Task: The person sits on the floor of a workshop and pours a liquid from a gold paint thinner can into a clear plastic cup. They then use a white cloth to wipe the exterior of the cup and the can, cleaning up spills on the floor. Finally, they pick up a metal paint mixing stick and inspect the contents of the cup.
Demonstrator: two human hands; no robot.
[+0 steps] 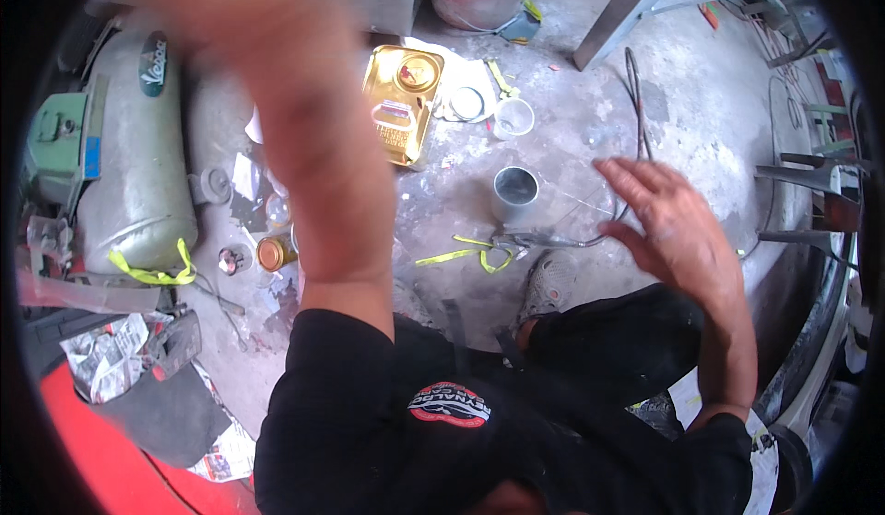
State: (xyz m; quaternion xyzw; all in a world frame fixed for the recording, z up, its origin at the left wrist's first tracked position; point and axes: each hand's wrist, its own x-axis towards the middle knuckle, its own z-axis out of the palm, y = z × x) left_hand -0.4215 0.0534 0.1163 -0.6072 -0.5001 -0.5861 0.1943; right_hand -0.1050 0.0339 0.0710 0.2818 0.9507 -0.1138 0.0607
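You sit above a stained concrete floor [572, 137] in a dark shirt [369, 423], both forearms reaching forward. Your right hand [671, 224] is lifted with its fingers spread and nothing in its grasp, nearest to a dark cord [634, 100] that passes behind it in this view; whether the two touch, you cannot tell. Your left hand [198, 3] is raised at the upper left, so blurred and cut off by the edge that its grip cannot be told. A grey cup [514, 203] stands upright on the floor in front of you, between your left forearm and your right hand, its mouth facing up. Just below it lies a loose yellow-green strip [452, 258], near one of your pale shoes [550, 284]. Beyond the cup is a clear cup [513, 120], with a gold can [398, 100], partly covered by your left forearm, farther to the left. A lidded jar [273, 253] sits left of that forearm, near a large grey tank [138, 174], while a pink bucket [479, 3] stands at the top.
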